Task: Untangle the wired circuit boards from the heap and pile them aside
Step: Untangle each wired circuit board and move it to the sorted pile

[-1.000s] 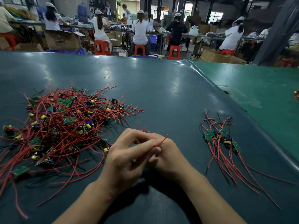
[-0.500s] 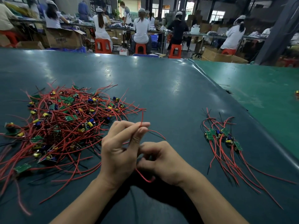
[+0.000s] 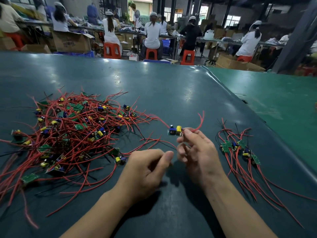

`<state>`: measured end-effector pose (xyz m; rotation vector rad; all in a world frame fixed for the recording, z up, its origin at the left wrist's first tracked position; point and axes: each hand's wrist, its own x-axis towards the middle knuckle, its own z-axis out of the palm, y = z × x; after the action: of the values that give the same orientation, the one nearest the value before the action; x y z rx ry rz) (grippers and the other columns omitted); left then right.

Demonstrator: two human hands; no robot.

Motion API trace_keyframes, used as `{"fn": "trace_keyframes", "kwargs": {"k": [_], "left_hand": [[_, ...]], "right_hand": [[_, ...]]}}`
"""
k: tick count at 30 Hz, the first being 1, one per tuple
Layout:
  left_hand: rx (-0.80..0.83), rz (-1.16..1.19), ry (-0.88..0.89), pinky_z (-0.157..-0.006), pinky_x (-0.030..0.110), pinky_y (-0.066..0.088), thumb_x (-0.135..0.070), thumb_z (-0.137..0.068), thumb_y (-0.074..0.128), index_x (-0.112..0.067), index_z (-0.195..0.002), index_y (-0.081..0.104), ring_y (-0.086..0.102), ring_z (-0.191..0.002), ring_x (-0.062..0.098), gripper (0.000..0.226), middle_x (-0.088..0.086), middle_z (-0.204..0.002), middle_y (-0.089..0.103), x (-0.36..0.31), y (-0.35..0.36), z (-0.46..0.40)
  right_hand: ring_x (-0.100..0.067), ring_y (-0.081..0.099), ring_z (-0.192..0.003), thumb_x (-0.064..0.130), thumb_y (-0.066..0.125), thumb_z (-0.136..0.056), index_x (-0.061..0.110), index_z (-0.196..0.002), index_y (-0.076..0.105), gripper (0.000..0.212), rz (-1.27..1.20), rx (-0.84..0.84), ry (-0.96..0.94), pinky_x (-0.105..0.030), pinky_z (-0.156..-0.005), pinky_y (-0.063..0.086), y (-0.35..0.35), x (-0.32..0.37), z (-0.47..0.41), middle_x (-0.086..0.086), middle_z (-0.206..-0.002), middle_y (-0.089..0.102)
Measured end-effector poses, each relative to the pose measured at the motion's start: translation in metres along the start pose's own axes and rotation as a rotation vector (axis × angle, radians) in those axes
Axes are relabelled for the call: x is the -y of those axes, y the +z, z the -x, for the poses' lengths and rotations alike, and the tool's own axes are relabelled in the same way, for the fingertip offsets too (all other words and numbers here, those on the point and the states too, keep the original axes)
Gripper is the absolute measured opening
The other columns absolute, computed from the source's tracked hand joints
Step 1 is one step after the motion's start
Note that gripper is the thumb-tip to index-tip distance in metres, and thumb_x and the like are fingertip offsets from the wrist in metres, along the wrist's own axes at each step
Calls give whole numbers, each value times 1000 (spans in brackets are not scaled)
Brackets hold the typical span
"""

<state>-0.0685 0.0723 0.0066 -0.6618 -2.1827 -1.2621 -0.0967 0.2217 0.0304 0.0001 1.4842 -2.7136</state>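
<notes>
Right hand pinching freed circuit board above table, grip closed on it. Left hand loosely curled, seemingly empty. Next: carrying to side pile, trailing wires clearing heap.

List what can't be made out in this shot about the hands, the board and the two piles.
- Head view: whether the left hand pinches a wire; its curled fingers hide it.
- How the right hand grips the board; fingertips are motion-blurred.
- Board count in the heap; wires cover them, and the left edge cuts it off.
- Board markings in the sorted pile; too small.
</notes>
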Motion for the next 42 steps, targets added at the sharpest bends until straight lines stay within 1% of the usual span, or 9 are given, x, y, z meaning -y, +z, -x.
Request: {"fn": "trace_keyframes", "kwargs": {"k": [2,5,8,14,20,26,30,38,42], "left_hand": [[64,68,-134,-51,22,41,-47,-96,46,-28,-74,59,51,-50,4,32,-13,-57,56,1,1,-1],[-55,158,-268,-51,17,37,-53,-97,45,-27,-75,60,49,-49,1,37,-14,-59,58,3,-2,-5],[-169,361,-359,-54,10,39,-38,-90,56,-21,-89,67,52,-51,-2,21,-11,-66,65,2,-2,-9],[-168,481,-378,-55,13,43,-30,-79,67,-11,-90,66,57,-54,3,22,-1,-68,68,0,-1,-9],[-145,469,-408,-55,27,40,-31,-74,73,-15,-87,66,51,-58,15,21,11,-65,65,1,-1,-7],[-130,463,-367,-59,31,37,-18,-80,73,-18,-95,67,49,-62,22,16,2,-80,68,2,-2,-8],[-107,484,-408,-60,38,35,-18,-81,74,-17,-98,65,47,-64,24,18,14,-83,69,3,-1,-6],[-113,451,-442,-50,21,40,-39,-76,67,-7,-87,62,51,-50,8,34,3,-62,67,-3,-3,-9],[-87,498,-423,-55,21,45,-34,-75,70,-11,-95,63,60,-61,11,31,8,-71,68,-5,-5,-8]], "right_hand": [[-11,49,-45,23,66,-72,15,-84,63,15,34,81,54,-19,-37,33,1,-3,2,-5,-64,61],[-12,47,-47,27,65,-73,16,-83,66,15,91,148,84,-19,-39,32,2,-6,3,-3,-63,59],[-11,43,-44,29,65,-73,15,-84,67,17,152,119,88,-18,-38,30,4,-6,4,-3,-61,56],[-11,42,-42,21,64,-88,18,-76,66,13,212,59,80,-18,-40,29,5,-6,4,-3,-60,57],[-11,44,-42,37,71,-72,20,-69,71,17,204,44,49,-19,-40,30,7,-4,4,-2,-61,59],[-12,48,-44,22,69,-86,25,-68,70,18,236,5,34,-19,-39,33,5,-7,3,-1,-73,68],[-12,51,-47,28,75,-74,26,-72,71,4,257,46,25,-21,-43,39,5,-7,4,0,-74,68],[-11,51,-47,32,75,-69,24,-71,71,10,292,91,13,-20,-41,38,3,-8,3,-1,-65,60],[-10,50,-46,35,76,-66,22,-68,70,15,299,60,21,-19,-40,37,3,-9,1,-1,-62,60]]}}
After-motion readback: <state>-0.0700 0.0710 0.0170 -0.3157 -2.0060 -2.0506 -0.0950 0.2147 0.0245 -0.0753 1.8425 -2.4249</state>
